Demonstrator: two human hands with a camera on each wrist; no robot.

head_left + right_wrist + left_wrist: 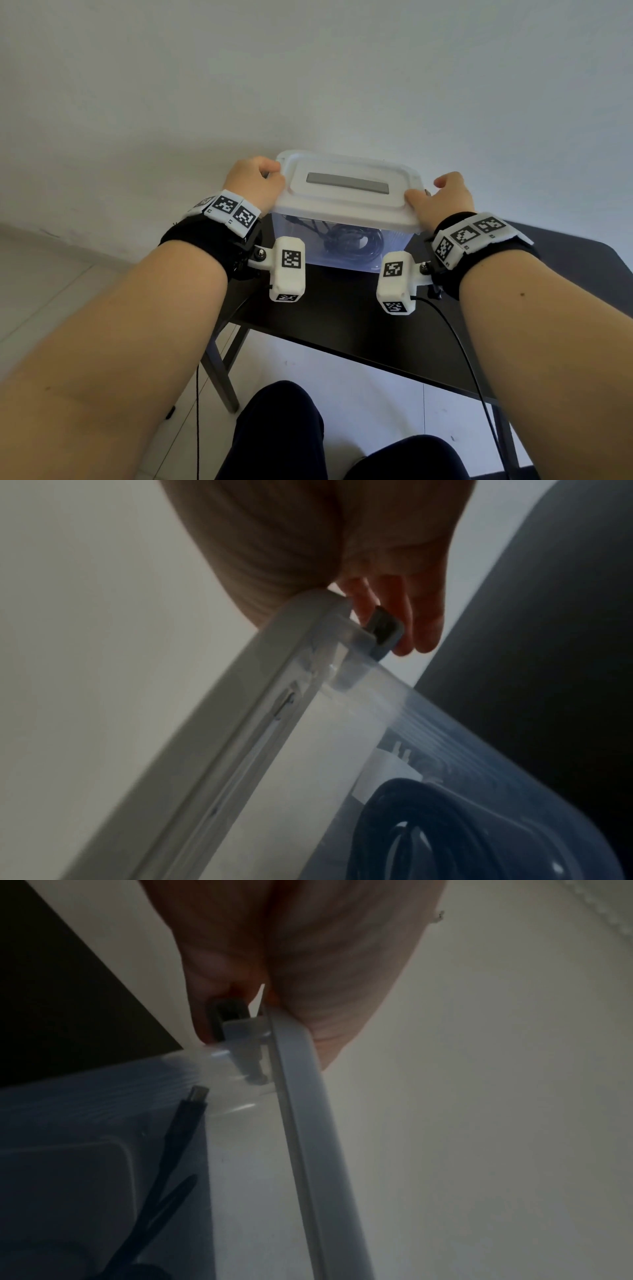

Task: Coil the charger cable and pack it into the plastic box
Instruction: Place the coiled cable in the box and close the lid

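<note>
A clear plastic box (291, 236) stands on the black table (342, 315), with its white lid (346, 198) lying on top. Through the box wall I see the coiled black charger cable (352, 243) inside; its plug end (197, 1096) shows in the left wrist view, the coil (428, 818) and white adapter (390, 767) in the right wrist view. My left hand (255, 183) grips the lid's left end, fingers curled over a grey latch (227, 1018). My right hand (442, 202) grips the right end, its fingers (424, 620) at the other latch (385, 631).
The table stands against a pale wall (308, 85). Its front edge (342, 353) runs near my knees (284, 431). A thin black wire (459, 342) hangs from the right wrist camera over the table. Tiled floor (41, 291) lies to the left.
</note>
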